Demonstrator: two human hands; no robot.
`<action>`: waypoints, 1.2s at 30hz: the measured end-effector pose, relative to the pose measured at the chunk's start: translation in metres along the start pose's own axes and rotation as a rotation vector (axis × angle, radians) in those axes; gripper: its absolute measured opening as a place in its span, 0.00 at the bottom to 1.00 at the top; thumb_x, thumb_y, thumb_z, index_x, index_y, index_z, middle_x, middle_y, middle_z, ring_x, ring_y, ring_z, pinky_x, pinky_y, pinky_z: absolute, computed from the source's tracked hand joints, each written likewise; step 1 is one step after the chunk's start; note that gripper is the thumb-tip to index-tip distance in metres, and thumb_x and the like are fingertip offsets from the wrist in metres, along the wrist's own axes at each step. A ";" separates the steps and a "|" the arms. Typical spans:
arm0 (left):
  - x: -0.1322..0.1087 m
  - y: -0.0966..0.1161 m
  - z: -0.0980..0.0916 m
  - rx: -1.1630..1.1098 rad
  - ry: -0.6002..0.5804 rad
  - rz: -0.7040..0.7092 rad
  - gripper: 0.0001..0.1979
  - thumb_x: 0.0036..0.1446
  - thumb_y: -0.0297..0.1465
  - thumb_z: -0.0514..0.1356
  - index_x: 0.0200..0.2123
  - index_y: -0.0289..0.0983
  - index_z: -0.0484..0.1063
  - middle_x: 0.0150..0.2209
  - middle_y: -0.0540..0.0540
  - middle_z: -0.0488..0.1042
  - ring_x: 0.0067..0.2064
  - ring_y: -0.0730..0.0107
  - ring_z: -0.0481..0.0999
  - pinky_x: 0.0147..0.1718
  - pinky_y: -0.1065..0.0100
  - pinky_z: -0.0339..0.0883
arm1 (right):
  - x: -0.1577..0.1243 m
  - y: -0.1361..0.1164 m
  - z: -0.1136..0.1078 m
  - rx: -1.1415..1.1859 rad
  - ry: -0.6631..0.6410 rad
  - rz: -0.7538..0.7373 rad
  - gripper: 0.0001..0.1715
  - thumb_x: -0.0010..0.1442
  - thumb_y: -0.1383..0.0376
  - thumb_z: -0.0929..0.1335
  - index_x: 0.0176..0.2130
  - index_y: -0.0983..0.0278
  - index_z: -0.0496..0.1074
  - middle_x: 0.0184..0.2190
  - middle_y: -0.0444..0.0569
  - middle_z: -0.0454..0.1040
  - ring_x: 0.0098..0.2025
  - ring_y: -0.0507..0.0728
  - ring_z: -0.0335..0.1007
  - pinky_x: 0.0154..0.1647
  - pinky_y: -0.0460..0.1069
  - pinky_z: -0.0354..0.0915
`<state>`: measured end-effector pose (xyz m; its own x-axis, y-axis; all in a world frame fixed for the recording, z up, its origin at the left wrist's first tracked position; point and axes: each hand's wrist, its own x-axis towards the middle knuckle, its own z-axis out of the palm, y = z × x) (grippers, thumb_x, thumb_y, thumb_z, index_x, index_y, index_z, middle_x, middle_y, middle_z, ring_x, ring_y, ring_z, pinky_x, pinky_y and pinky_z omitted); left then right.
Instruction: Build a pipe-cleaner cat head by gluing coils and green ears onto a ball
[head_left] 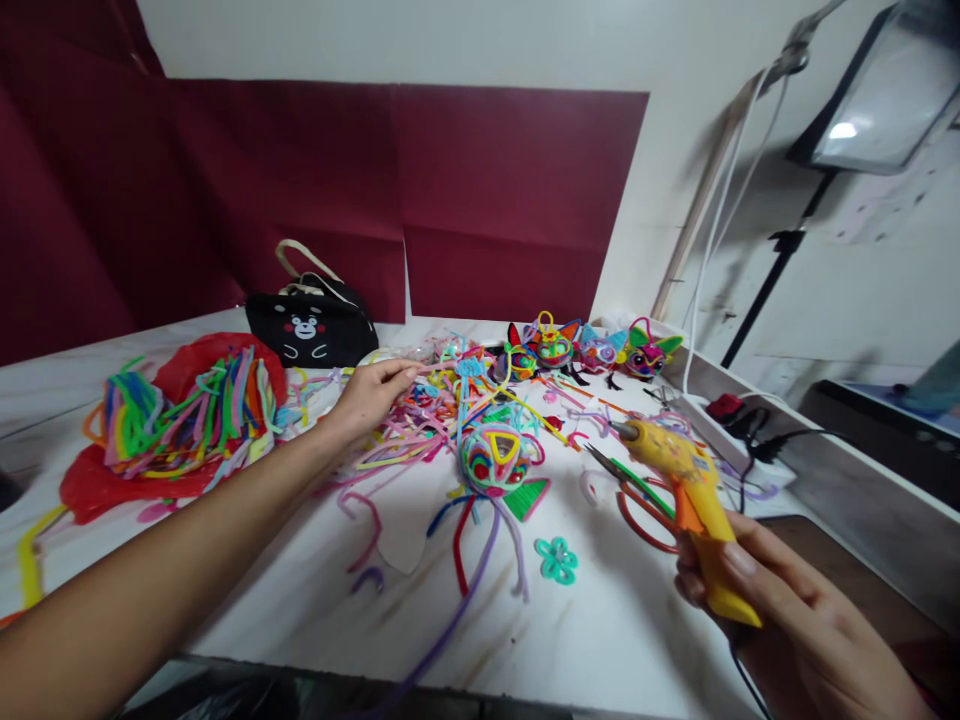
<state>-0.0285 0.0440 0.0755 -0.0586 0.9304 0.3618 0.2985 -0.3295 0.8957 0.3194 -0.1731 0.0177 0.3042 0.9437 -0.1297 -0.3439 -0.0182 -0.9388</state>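
Observation:
My right hand (787, 600) is wrapped round the handle of a yellow hot glue gun (697, 500), its nozzle pointing left over the table. Farther off, my left hand (379, 390) reaches into a tangled heap of pipe cleaners, its fingertips closed on a pink pipe cleaner (435, 367). Between the hands lies a round pipe-cleaner ornament (495, 455) with a yellow triangle, red dots and long trailing strands. Nearer the front edge lies a teal pipe-cleaner flower (557, 560). Orange-handled scissors (645, 515) lie partly behind the glue gun.
Several finished ornaments (555, 348) stand at the back. Bundled pipe cleaners lie on a red plastic bag (97, 490) at left. A black bag (311, 325) stands behind. On the right are a power strip (757, 450) with cables, a dark tray (795, 545) and a lamp (892, 95).

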 end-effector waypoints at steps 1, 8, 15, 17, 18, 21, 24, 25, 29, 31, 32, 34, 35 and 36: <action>0.000 0.001 0.000 -0.031 -0.023 -0.022 0.09 0.50 0.37 0.67 0.30 0.37 0.80 0.18 0.54 0.66 0.21 0.72 0.62 0.21 0.71 0.53 | 0.001 0.001 -0.001 0.005 0.001 -0.001 0.28 0.36 0.57 0.83 0.40 0.59 0.83 0.34 0.49 0.79 0.32 0.57 0.74 0.34 0.46 0.74; 0.003 0.000 -0.002 -0.218 -0.102 -0.133 0.15 0.45 0.39 0.71 0.27 0.38 0.70 0.17 0.56 0.63 0.17 0.78 0.60 0.17 0.74 0.52 | 0.001 0.002 -0.003 0.017 0.028 0.015 0.28 0.38 0.57 0.83 0.41 0.59 0.83 0.36 0.51 0.81 0.33 0.58 0.75 0.34 0.47 0.75; 0.003 0.003 0.000 -0.290 -0.123 -0.206 0.11 0.49 0.34 0.68 0.35 0.35 0.75 0.18 0.55 0.67 0.17 0.79 0.63 0.17 0.77 0.54 | 0.000 0.002 0.004 0.001 0.103 -0.007 0.26 0.38 0.51 0.81 0.37 0.59 0.83 0.30 0.51 0.78 0.28 0.55 0.72 0.28 0.47 0.74; 0.002 0.004 0.000 -0.300 -0.129 -0.221 0.11 0.51 0.33 0.66 0.38 0.36 0.76 0.17 0.55 0.67 0.17 0.78 0.63 0.16 0.77 0.53 | 0.002 0.006 0.002 -0.004 0.080 -0.024 0.26 0.39 0.52 0.81 0.38 0.59 0.83 0.30 0.51 0.78 0.28 0.56 0.72 0.28 0.47 0.74; 0.002 0.003 0.000 -0.305 -0.132 -0.226 0.11 0.51 0.32 0.66 0.39 0.36 0.76 0.17 0.55 0.67 0.17 0.78 0.63 0.16 0.77 0.52 | 0.003 0.008 0.000 -0.007 0.068 -0.027 0.27 0.39 0.52 0.81 0.39 0.60 0.83 0.31 0.51 0.78 0.29 0.56 0.72 0.29 0.47 0.74; 0.003 0.001 -0.001 -0.320 -0.140 -0.237 0.10 0.52 0.31 0.65 0.39 0.37 0.75 0.17 0.56 0.66 0.17 0.77 0.64 0.15 0.78 0.53 | 0.005 0.014 -0.006 -0.006 0.066 -0.032 0.28 0.39 0.53 0.81 0.40 0.61 0.83 0.31 0.51 0.78 0.29 0.56 0.72 0.29 0.47 0.75; 0.005 -0.002 -0.003 -0.337 -0.151 -0.248 0.07 0.53 0.30 0.66 0.36 0.38 0.74 0.17 0.56 0.67 0.18 0.77 0.65 0.16 0.78 0.56 | 0.006 0.019 -0.010 -0.003 0.077 -0.041 0.29 0.39 0.53 0.81 0.41 0.61 0.82 0.32 0.51 0.79 0.29 0.57 0.73 0.29 0.47 0.75; 0.006 -0.003 -0.003 -0.344 -0.154 -0.252 0.07 0.53 0.30 0.66 0.36 0.38 0.73 0.17 0.56 0.67 0.18 0.77 0.66 0.16 0.78 0.56 | 0.006 0.019 -0.010 -0.005 0.077 -0.044 0.29 0.39 0.53 0.81 0.41 0.61 0.82 0.32 0.51 0.79 0.29 0.57 0.73 0.29 0.48 0.75; 0.007 -0.004 -0.005 -0.360 -0.146 -0.288 0.03 0.55 0.27 0.63 0.35 0.37 0.72 0.20 0.53 0.72 0.19 0.77 0.70 0.18 0.79 0.61 | 0.004 0.017 -0.007 -0.026 0.078 -0.052 0.28 0.41 0.52 0.81 0.41 0.61 0.82 0.33 0.52 0.80 0.30 0.58 0.74 0.30 0.48 0.75; 0.009 -0.004 -0.005 -0.358 -0.137 -0.319 0.04 0.56 0.24 0.62 0.36 0.36 0.73 0.23 0.50 0.76 0.20 0.77 0.73 0.19 0.79 0.64 | 0.001 0.012 -0.001 -0.025 0.091 -0.039 0.28 0.41 0.52 0.81 0.40 0.61 0.82 0.32 0.51 0.80 0.29 0.57 0.74 0.30 0.48 0.75; 0.009 -0.004 -0.006 -0.354 -0.134 -0.335 0.05 0.55 0.23 0.61 0.37 0.36 0.73 0.25 0.48 0.78 0.21 0.77 0.74 0.19 0.78 0.65 | -0.001 0.010 0.002 -0.019 0.097 -0.034 0.27 0.41 0.51 0.81 0.40 0.61 0.82 0.32 0.50 0.79 0.29 0.56 0.73 0.30 0.46 0.74; 0.010 -0.004 -0.007 -0.342 -0.130 -0.366 0.08 0.54 0.21 0.62 0.38 0.36 0.74 0.27 0.46 0.80 0.22 0.75 0.76 0.19 0.78 0.67 | -0.005 0.005 0.008 -0.005 0.109 -0.031 0.26 0.43 0.51 0.80 0.40 0.60 0.82 0.32 0.48 0.79 0.29 0.54 0.72 0.31 0.44 0.73; 0.011 -0.004 -0.008 -0.335 -0.127 -0.376 0.09 0.53 0.21 0.62 0.38 0.36 0.74 0.29 0.45 0.81 0.23 0.75 0.77 0.20 0.78 0.68 | -0.007 0.003 0.010 -0.001 0.114 -0.035 0.25 0.43 0.51 0.80 0.40 0.60 0.82 0.32 0.48 0.79 0.30 0.53 0.72 0.31 0.43 0.72; 0.011 -0.004 -0.009 -0.327 -0.125 -0.383 0.10 0.52 0.20 0.63 0.38 0.36 0.74 0.30 0.44 0.82 0.24 0.74 0.78 0.20 0.77 0.68 | -0.008 0.002 0.012 0.000 0.117 -0.034 0.25 0.42 0.51 0.80 0.39 0.60 0.82 0.31 0.48 0.78 0.30 0.53 0.72 0.31 0.43 0.72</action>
<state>-0.0386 0.0543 0.0778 0.0154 0.9996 -0.0234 -0.0370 0.0239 0.9990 0.3060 -0.1766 0.0201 0.4171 0.8989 -0.1343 -0.3320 0.0131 -0.9432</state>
